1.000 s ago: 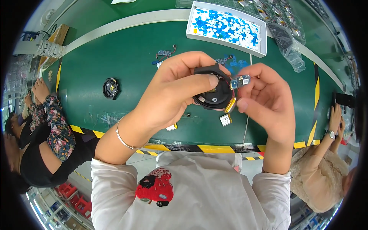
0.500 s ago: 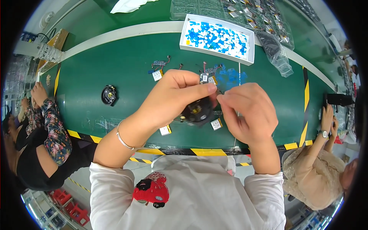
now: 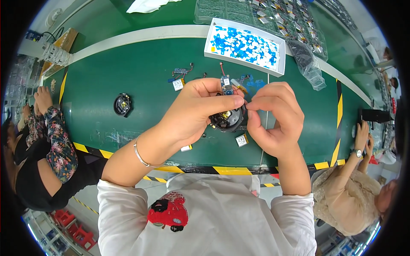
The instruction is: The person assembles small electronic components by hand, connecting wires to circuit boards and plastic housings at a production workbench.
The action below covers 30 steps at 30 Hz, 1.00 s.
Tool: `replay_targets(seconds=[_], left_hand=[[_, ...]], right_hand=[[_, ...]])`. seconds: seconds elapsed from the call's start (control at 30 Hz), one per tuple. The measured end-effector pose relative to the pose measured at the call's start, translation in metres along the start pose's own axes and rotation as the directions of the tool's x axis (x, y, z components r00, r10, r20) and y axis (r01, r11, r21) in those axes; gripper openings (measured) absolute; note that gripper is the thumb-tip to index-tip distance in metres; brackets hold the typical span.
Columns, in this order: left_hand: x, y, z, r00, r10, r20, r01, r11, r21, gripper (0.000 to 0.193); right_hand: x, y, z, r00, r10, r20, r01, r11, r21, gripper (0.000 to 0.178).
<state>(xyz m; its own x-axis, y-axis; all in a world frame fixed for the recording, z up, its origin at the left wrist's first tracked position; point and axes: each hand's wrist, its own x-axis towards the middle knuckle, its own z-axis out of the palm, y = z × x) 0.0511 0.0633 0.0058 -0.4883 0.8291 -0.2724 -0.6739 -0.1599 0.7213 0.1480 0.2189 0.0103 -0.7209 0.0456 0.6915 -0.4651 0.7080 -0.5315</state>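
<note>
The left hand (image 3: 194, 113) cradles a round black casing (image 3: 227, 120) above the green worktop (image 3: 141, 77), its fingers wrapped round the rim and the thumb laid across the top, where a small circuit board (image 3: 226, 83) with thin wires stands up out of the casing. The right hand (image 3: 273, 117) is pinched narrow, thumb and forefinger meeting just beside the left thumb, seemingly on a wire or a tiny part too small to make out. From where things lie, the work looks midway: brass-coloured parts already sit inside the casing, but the board is not yet seated and the shell is open. A second black casing (image 3: 122, 105) waits well off to the left on the worktop, and loose boards (image 3: 179, 81) and small square pieces (image 3: 242, 140) lie near the hands, so more units seem left to fit. A white tray (image 3: 279, 42) of blue bits sits beyond, untouched
</note>
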Motion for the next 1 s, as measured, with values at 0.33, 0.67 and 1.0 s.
replay_targets(seconds=[0.33, 0.67, 1.0], left_hand=[[0.002, -0.002, -0.001, 0.998, -0.052, -0.040, 0.052, 0.999, 0.008, 0.015], [0.003, 0.001, -0.004, 0.991, -0.115, 0.062, 0.106, 0.986, 0.126, 0.015], [0.010, 0.014, -0.014, 0.993, 0.018, -0.119, 0.000, 0.989, 0.146, 0.016]], right_hand=[[0.002, -0.002, -0.001, 0.996, 0.086, 0.034, -0.088, 0.995, 0.037, 0.019], [-0.001, 0.006, -0.004, 0.977, 0.214, -0.006, -0.214, 0.977, -0.024, 0.014], [0.000, 0.020, -0.022, 0.887, 0.299, 0.352, -0.195, 0.933, -0.301, 0.013]])
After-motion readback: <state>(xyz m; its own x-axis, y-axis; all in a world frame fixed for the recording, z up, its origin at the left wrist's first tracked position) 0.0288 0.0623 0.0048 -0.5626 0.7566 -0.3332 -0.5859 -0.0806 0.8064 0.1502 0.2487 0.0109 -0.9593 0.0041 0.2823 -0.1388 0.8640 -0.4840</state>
